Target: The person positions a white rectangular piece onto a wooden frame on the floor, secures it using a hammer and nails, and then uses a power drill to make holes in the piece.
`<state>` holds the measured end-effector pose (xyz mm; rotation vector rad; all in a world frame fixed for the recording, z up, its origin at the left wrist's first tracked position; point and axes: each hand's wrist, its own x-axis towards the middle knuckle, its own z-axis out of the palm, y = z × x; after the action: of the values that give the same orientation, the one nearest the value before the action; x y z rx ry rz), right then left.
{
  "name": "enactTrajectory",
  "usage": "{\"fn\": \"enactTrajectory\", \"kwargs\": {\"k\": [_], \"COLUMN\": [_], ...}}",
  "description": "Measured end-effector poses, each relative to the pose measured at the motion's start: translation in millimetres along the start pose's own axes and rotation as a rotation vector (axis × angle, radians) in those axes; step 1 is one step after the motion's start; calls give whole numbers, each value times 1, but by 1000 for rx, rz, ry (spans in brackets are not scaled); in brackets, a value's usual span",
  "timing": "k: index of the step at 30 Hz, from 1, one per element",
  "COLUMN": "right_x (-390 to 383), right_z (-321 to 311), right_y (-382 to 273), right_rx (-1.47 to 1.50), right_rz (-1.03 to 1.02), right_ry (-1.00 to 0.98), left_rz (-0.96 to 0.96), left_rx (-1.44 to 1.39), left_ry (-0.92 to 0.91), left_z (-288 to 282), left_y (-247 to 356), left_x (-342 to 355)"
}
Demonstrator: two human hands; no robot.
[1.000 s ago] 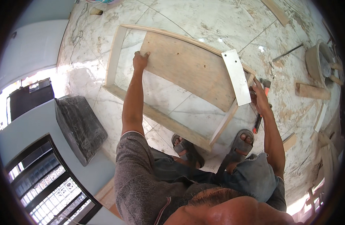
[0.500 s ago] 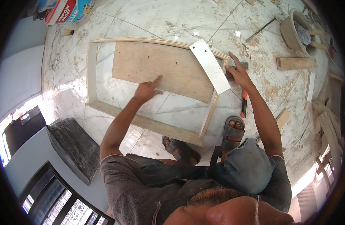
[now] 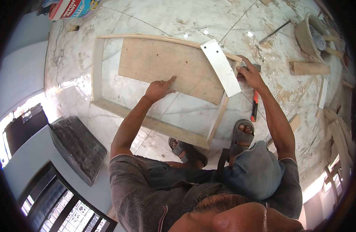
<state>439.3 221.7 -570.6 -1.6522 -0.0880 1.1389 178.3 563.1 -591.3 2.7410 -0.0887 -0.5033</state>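
A rectangular wooden frame (image 3: 147, 120) lies on the tiled floor, with a thin plywood panel (image 3: 162, 62) inside it. A white board with small dark holes (image 3: 221, 69) lies slantwise across the frame's right end. My left hand (image 3: 158, 91) is open at the panel's near edge, its index finger stretched onto the wood; nothing is held. My right hand (image 3: 252, 76) is closed at the frame's far right corner, index finger and thumb against the wood; its other fingers are partly hidden. Beside it lies a hammer (image 3: 255, 106) with an orange and black handle, its head partly covered by my hand.
A paint bucket (image 3: 73, 8) stands at the far left. At the far right are a round basin (image 3: 307, 34), a wood block (image 3: 309, 68) and a dark rod (image 3: 274, 31). Wood offcuts (image 3: 338, 131) pile at the right. My sandalled feet (image 3: 240, 137) are near the frame.
My left hand has moved slightly right along the panel's near edge. My right hand's fingers have drawn in closer to the frame's corner. The whole view has shifted a little.
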Motion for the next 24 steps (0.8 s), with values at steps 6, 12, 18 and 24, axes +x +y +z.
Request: {"fn": "enactTrajectory", "kwargs": {"k": [6, 12, 18, 24], "right_x": [3, -35, -108, -107], "right_z": [-8, 4, 42, 67], "right_y": [13, 47, 87, 83], "right_rx": [-35, 437, 254, 236], "right_rz": [-53, 51, 157, 80], "right_ry": [-8, 199, 144, 25], "left_rz": [-31, -17, -670, -1064], "left_rx": [-20, -244, -388, -212], "left_ry": [-68, 74, 449, 798], "left_z": [-3, -1, -34, -41], "left_y": [0, -8, -47, -144], "left_x": [7, 4, 13, 5]}}
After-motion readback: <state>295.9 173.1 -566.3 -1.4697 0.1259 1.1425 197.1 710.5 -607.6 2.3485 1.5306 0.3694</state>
